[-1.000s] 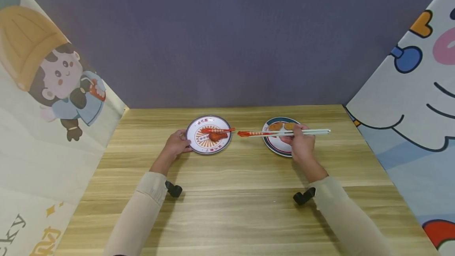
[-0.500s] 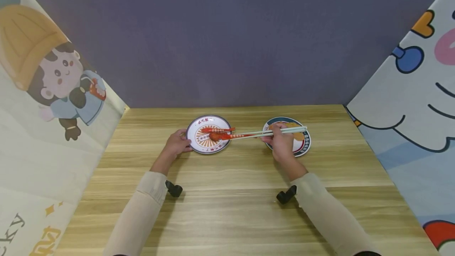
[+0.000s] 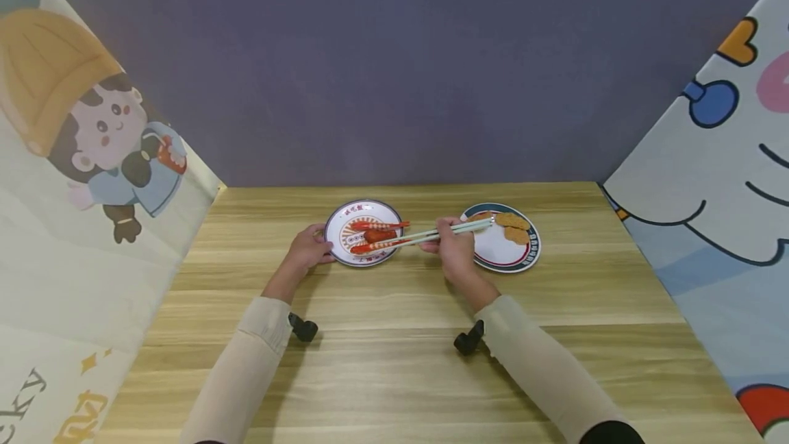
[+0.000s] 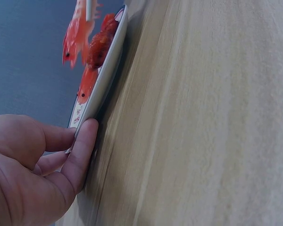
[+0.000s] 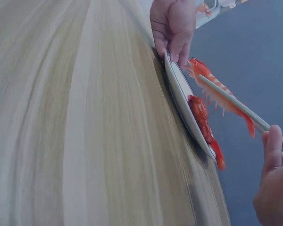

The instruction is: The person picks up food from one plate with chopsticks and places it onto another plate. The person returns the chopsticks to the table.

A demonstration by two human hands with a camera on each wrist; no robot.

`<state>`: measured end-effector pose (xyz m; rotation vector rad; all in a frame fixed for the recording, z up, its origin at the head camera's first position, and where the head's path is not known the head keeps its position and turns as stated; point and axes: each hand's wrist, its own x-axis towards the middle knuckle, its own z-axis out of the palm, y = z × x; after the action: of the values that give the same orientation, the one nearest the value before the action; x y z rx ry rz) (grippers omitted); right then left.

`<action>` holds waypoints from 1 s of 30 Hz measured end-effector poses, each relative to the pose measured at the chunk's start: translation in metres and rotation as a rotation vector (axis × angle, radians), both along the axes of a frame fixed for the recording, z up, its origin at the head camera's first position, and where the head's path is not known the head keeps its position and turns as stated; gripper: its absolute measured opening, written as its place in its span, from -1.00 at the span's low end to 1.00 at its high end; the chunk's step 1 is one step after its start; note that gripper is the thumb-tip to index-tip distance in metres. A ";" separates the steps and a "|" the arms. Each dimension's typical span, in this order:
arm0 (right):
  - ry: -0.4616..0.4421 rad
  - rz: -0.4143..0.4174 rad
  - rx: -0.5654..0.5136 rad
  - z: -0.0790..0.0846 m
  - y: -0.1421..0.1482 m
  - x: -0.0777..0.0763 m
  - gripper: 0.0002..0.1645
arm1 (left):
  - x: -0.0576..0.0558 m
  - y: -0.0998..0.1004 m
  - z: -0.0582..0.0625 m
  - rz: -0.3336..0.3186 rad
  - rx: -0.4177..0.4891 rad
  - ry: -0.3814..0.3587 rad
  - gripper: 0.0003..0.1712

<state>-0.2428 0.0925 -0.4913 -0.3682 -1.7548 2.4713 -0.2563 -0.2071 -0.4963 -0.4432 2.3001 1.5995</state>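
Note:
My left hand [image 3: 308, 247] pinches the rim of a white plate [image 3: 335, 226] at the left; the left wrist view shows the thumb on top and fingers beneath. On that plate lie a red shrimp [image 4: 87, 84] and a glazed brown-red piece, like a chicken wing [image 4: 100, 49]. My right hand [image 3: 456, 249] holds pale green chopsticks [image 3: 471, 226], pointed left. Between their tips is a second striped shrimp [image 5: 217, 89], held over the near part of the plate. The right wrist view shows it raised above the plate, with its head toward my left hand.
A second plate [image 3: 496, 251] with a dark patterned rim stands on the right, partly behind my right hand. Several golden breaded pieces [image 3: 513, 220] lie on it. The wooden table [image 3: 394, 362] ends at a dark back panel [image 3: 394, 74], with printed walls on both sides.
My right hand has moved left from the right plate, carrying the shrimp in the chopsticks over the left plate. The left hand stays at the rim.

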 end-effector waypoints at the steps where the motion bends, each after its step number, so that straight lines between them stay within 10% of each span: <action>1: 0.002 0.003 0.003 -0.001 -0.002 0.000 -0.80 | 0.000 0.001 0.000 0.000 0.003 0.001 -0.28; 17: 0.012 0.058 0.031 -0.006 -0.014 0.000 -0.57 | -0.001 0.003 0.000 -0.003 0.001 -0.006 -0.28; 30: 0.053 0.059 0.048 0.002 -0.003 -0.001 -0.75 | 0.000 0.000 0.001 0.007 0.008 -0.008 -0.28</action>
<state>-0.2435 0.0896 -0.4890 -0.2479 -1.8256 2.4492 -0.2568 -0.2070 -0.4955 -0.4559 2.2876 1.6067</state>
